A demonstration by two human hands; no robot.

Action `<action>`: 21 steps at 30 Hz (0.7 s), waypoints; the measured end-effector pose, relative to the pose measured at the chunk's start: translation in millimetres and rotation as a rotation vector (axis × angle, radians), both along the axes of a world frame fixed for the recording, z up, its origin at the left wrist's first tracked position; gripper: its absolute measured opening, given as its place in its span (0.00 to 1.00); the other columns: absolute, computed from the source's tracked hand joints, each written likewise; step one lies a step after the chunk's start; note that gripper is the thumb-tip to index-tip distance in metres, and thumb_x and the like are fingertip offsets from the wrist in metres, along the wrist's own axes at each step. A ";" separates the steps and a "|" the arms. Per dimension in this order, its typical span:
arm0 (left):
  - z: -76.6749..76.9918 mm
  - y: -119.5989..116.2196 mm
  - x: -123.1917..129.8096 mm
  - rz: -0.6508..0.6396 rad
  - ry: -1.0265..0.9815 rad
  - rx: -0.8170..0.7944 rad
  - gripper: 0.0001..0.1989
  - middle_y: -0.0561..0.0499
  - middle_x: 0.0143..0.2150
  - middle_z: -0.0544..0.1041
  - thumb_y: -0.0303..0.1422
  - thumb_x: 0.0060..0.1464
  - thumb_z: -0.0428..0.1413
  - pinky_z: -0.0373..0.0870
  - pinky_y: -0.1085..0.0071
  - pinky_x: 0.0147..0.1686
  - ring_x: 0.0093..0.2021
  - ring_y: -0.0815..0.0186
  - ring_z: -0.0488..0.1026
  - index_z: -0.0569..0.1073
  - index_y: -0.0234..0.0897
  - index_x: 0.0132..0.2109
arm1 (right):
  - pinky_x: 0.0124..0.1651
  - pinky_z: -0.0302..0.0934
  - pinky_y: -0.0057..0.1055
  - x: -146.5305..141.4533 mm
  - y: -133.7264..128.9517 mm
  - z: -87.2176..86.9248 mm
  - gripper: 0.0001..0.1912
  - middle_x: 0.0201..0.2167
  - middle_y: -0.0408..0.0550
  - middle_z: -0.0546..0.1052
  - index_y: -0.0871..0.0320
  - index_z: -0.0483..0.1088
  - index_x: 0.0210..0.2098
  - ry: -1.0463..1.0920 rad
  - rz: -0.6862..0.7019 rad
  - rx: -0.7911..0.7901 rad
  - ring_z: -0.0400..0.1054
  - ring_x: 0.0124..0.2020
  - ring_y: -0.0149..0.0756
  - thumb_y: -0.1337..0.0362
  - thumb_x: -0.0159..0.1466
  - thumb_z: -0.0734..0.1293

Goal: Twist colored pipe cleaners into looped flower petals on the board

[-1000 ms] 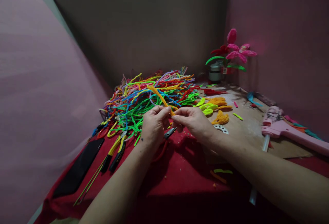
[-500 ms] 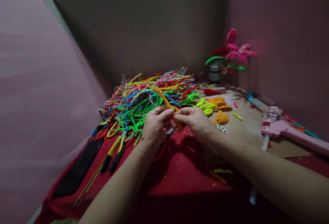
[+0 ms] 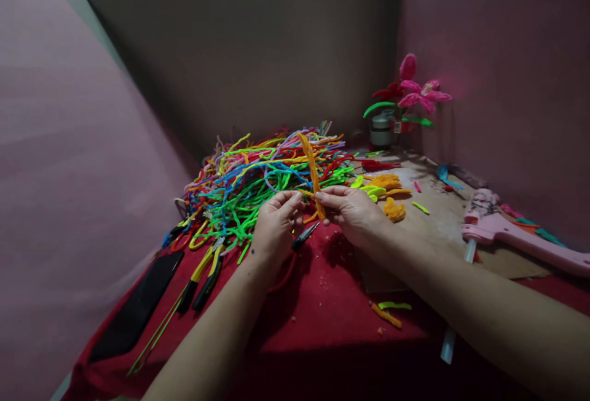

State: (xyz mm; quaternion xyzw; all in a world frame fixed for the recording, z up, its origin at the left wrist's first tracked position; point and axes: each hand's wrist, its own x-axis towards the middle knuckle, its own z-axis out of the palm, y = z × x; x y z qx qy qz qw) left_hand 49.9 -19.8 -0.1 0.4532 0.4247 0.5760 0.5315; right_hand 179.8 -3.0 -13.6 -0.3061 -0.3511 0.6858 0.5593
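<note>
Between my hands, over the red cloth (image 3: 318,303), is a bundle of orange pipe cleaners (image 3: 311,158) standing nearly upright. My right hand (image 3: 353,207) pinches the bundle near its lower end. With thumb and fingertips, my left hand (image 3: 279,217) grips a thin orange strand that runs across to the bundle. Just below the hands lies a tool with a dark, pointed metal tip (image 3: 305,236), partly hidden by my left hand and wrist. Behind them spreads a large heap of pipe cleaners (image 3: 262,171) in many colours.
At left lie yellow-and-black pliers (image 3: 209,275) and a black phone-like slab (image 3: 138,306). To the right, a board (image 3: 442,217) bears orange and yellow-green pieces and a pink glue gun (image 3: 516,238). Pink fuzzy flowers (image 3: 424,95) stand at the back.
The orange bundle has turned from leaning left to nearly upright. My hands have moved slightly apart, with a thin strand now showing between them. The view has shifted a little.
</note>
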 end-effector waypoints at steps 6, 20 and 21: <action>-3.4 0.6 -0.4 -0.029 0.017 0.008 0.08 0.55 0.23 0.71 0.32 0.42 0.61 0.59 0.81 0.19 0.19 0.77 0.65 0.70 0.33 0.31 | 0.17 0.51 0.24 0.9 0.9 0.1 0.10 0.17 0.42 0.70 0.62 0.68 0.22 0.004 0.011 0.002 0.61 0.17 0.26 0.65 0.42 0.72; 3.0 -1.5 3.5 -0.086 -0.032 0.016 0.09 0.56 0.21 0.69 0.30 0.39 0.62 0.59 0.80 0.20 0.19 0.77 0.64 0.70 0.32 0.29 | 0.20 0.49 0.25 -0.5 -10.3 -1.7 0.06 0.13 0.38 0.65 0.61 0.66 0.18 -0.140 0.105 0.143 0.55 0.16 0.23 0.65 0.46 0.68; 2.9 -1.6 3.5 -0.065 -0.018 0.009 0.10 0.55 0.21 0.69 0.30 0.38 0.63 0.58 0.79 0.20 0.19 0.77 0.64 0.70 0.32 0.28 | 0.20 0.48 0.25 -0.6 -10.3 -1.7 0.07 0.13 0.38 0.65 0.61 0.66 0.18 -0.142 0.106 0.143 0.55 0.15 0.23 0.65 0.46 0.68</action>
